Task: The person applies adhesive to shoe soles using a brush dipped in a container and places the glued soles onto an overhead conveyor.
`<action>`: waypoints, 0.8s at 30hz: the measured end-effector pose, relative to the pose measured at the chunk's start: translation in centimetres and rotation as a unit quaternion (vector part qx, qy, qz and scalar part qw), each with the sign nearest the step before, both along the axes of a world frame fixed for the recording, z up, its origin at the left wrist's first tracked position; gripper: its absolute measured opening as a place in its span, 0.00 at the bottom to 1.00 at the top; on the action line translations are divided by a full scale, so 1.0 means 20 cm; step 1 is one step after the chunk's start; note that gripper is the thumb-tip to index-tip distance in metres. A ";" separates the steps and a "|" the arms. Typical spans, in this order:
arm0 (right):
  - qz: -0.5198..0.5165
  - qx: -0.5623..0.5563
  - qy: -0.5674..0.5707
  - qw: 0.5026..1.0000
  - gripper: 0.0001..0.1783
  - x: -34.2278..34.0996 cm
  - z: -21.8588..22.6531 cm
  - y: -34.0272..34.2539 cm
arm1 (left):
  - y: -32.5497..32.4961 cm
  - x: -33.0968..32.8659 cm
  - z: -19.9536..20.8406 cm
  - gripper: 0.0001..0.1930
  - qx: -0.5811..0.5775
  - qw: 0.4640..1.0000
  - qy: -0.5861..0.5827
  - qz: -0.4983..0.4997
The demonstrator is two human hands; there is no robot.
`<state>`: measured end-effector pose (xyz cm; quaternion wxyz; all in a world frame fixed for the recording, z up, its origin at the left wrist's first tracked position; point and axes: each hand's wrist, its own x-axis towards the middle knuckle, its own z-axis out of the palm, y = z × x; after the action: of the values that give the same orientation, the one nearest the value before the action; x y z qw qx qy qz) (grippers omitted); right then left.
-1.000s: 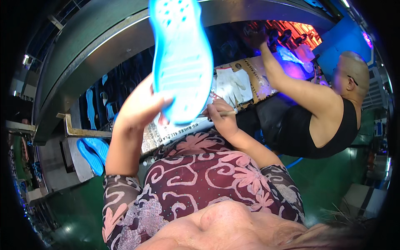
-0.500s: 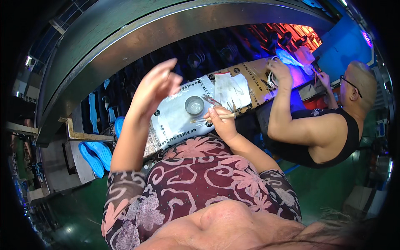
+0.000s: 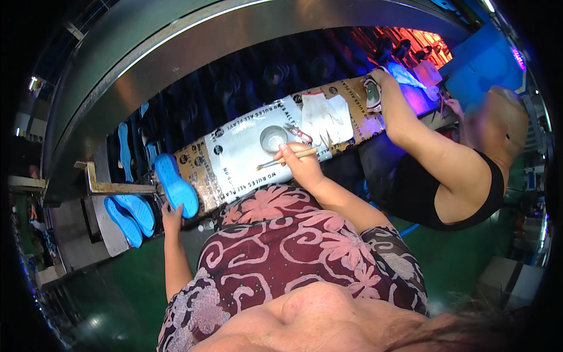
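Observation:
My left hand point(image 3: 172, 215) reaches down to the left and grips a bright blue shoe sole point(image 3: 176, 185) by its lower end, lifted off a stack of blue soles point(image 3: 129, 214). My right hand point(image 3: 299, 165) is closed on a thin wooden-handled brush point(image 3: 285, 159), its tip pointing left over the paper-covered worktop point(image 3: 240, 155). A small round glass bowl point(image 3: 273, 139) sits just above the brush on the worktop.
A curved metal conveyor housing point(image 3: 176, 53) arcs across the top, with blue soles point(image 3: 124, 149) on its dark belt. Pale cloths or gloves point(image 3: 327, 117) lie on the worktop. A person in a black top point(image 3: 446, 176) works at my right, their hand on a sole point(image 3: 375, 88).
My left hand, which held a blue sole high a second ago and then was raised without it, has dropped to the lower left and taken a blue sole. My right hand stayed with the brush.

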<state>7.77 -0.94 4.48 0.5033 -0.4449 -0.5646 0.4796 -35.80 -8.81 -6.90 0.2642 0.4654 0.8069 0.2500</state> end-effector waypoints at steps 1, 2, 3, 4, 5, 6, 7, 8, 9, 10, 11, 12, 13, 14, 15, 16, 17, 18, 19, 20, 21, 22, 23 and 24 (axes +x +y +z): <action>-0.009 -0.004 -0.004 1.000 0.17 0.01 -0.02 0.00 | 0.03 0.04 0.05 0.21 -0.051 0.967 -0.243 0.052; -0.012 -0.011 -0.007 1.000 0.17 0.02 -0.02 -0.01 | 0.03 0.07 0.04 0.09 0.019 0.896 -0.426 0.120; -0.015 -0.017 -0.008 1.000 0.17 0.03 -0.02 -0.01 | 0.05 0.10 0.05 0.07 0.032 0.836 -0.504 0.216; -0.027 -0.022 0.003 0.999 0.16 0.03 -0.01 -0.01 | 0.08 0.18 0.16 0.08 0.048 0.786 -0.579 0.212; -0.034 -0.027 0.016 0.999 0.16 0.04 -0.01 0.00 | 0.09 0.18 0.19 0.10 0.029 0.743 -0.646 0.174; -0.044 -0.034 0.019 0.998 0.16 0.04 -0.02 0.00 | 0.11 0.22 0.21 0.10 0.056 0.709 -0.682 0.172; -0.052 -0.030 0.015 0.998 0.17 0.05 -0.05 0.01 | 0.12 0.30 0.25 0.10 0.088 0.732 -0.658 0.150; -0.049 -0.030 0.015 0.998 0.18 0.05 -0.04 0.01 | 0.13 0.39 0.28 0.14 0.130 0.751 -0.619 0.190; -0.048 -0.030 0.015 0.998 0.18 0.05 -0.03 0.01 | 0.14 0.53 0.40 0.22 0.196 0.784 -0.579 0.109; -0.039 -0.028 0.007 0.999 0.19 0.05 -0.01 0.02 | 0.14 0.63 0.43 0.27 0.222 0.796 -0.556 0.082; -0.032 -0.026 0.000 0.999 0.20 0.05 0.02 0.02 | 0.13 0.71 0.47 0.26 0.235 0.821 -0.515 0.074; -0.031 -0.024 0.001 0.999 0.21 0.04 0.04 0.02 | 0.13 0.75 0.50 0.26 0.212 0.862 -0.458 0.056; -0.020 -0.016 0.011 1.000 0.20 0.04 0.04 0.03 | 0.13 0.79 0.52 0.25 0.186 0.897 -0.400 0.036; -0.011 -0.010 0.016 1.000 0.20 0.03 0.07 0.03 | 0.14 0.84 0.58 0.25 0.203 0.909 -0.364 0.009; -0.001 -0.003 0.021 1.000 0.19 0.02 0.10 0.03 | 0.15 0.88 0.61 0.25 0.221 0.918 -0.328 -0.017; 0.005 0.007 0.023 1.000 0.20 0.00 0.12 0.03 | 0.16 0.91 0.60 0.24 0.266 0.921 -0.282 -0.040; 0.010 0.018 0.024 1.000 0.20 -0.01 0.13 0.03 | 0.18 0.92 0.60 0.24 0.263 0.922 -0.283 -0.040; 0.034 0.031 0.014 0.999 0.19 -0.02 0.14 0.03 | 0.19 0.94 0.62 0.24 0.274 0.922 -0.264 -0.065; 0.042 0.058 -0.001 0.997 0.18 -0.03 0.17 0.03 | 0.20 0.96 0.63 0.24 0.285 0.922 -0.246 -0.091; 0.048 0.118 -0.029 0.991 0.18 -0.04 0.18 0.04 | 0.21 0.97 0.64 0.24 0.288 0.915 -0.267 -0.096; 0.054 0.178 -0.057 0.981 0.17 -0.05 0.18 0.06 | 0.22 0.99 0.65 0.24 0.285 0.915 -0.268 -0.097; 0.053 0.175 -0.056 0.981 0.17 -0.06 0.18 0.06 | 0.22 1.00 0.66 0.24 0.282 0.912 -0.278 -0.107; 0.064 0.193 -0.075 0.976 0.16 -0.07 0.17 0.05 | 0.23 1.01 0.67 0.25 0.279 0.908 -0.289 -0.117; 0.076 0.211 -0.094 0.970 0.16 -0.07 0.17 0.05 | 0.23 1.02 0.69 0.24 0.270 0.907 -0.299 -0.124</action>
<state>6.37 0.14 7.86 0.4927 -0.3279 -0.7295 0.3429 -15.42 -4.28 6.87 0.3867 0.5187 0.5273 0.5508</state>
